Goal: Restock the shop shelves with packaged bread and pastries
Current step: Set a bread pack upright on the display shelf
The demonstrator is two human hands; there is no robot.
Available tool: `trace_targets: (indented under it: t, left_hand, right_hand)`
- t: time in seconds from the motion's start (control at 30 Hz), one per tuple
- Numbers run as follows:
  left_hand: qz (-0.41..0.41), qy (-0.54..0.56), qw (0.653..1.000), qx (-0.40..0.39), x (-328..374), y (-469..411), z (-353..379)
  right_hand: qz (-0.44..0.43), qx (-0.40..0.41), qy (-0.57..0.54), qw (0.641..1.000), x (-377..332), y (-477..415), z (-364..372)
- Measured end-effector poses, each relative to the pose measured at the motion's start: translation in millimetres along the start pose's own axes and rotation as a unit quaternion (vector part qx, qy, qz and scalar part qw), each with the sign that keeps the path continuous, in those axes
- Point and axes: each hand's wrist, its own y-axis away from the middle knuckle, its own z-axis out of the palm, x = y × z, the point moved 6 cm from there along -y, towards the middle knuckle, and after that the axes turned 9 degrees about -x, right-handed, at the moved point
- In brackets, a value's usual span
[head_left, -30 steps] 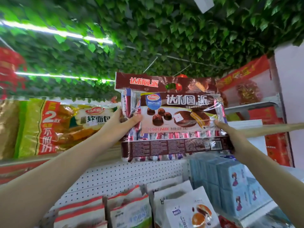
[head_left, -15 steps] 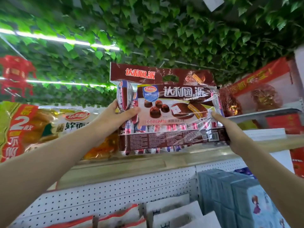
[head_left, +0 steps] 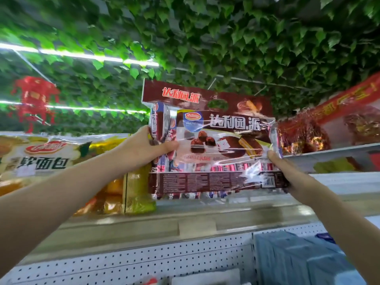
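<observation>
Pack: brown chocolate pie pack point(head_left: 213, 145) held upright in the air above the front edge of the top shelf point(head_left: 197, 221)
Left hand point(head_left: 144, 150): clasps the pack's left edge, thumb across the front
Right hand point(head_left: 287, 171): grips the pack's lower right corner, thumb on the front
Neighbour: yellow bread bag point(head_left: 61, 161) on the shelf, just left of the pack
Right of it: red foil packs point(head_left: 308, 136) on a higher shelf
Overhead: green leaf ceiling point(head_left: 205, 38)
</observation>
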Motion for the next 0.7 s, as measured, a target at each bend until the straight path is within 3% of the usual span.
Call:
trace_targets:
  t: [0.2, 0.4, 0.5, 0.63, 0.7]
  left_hand:
    - [-0.027, -0.047, 0.998, -0.032, 5.8, -16.4, 34.8]
    - [-0.071, -0.098, 0.992, 0.026, -1.9, -19.1, 36.7]
    - [-0.043, -0.121, 0.990, 0.057, -3.7, -15.1, 39.4]
    - [0.048, -0.345, 0.933, 0.093, 23.1, -0.4, 48.2]
    - [0.088, -0.424, 0.900, 0.044, 29.5, 3.0, 61.5]
  right_hand:
    - [-0.018, -0.072, 0.010, 0.997, -1.4, -6.8, -20.6]
    - [-0.021, -0.121, 0.053, 0.991, -12.8, -9.2, -21.2]
    - [-0.016, -0.147, 0.118, 0.982, -22.5, -9.5, -20.8]
    - [-0.024, -0.137, 0.140, 0.980, -26.7, -10.8, -25.1]
    - [-0.024, -0.144, 0.153, 0.977, -26.2, -11.2, -22.5]
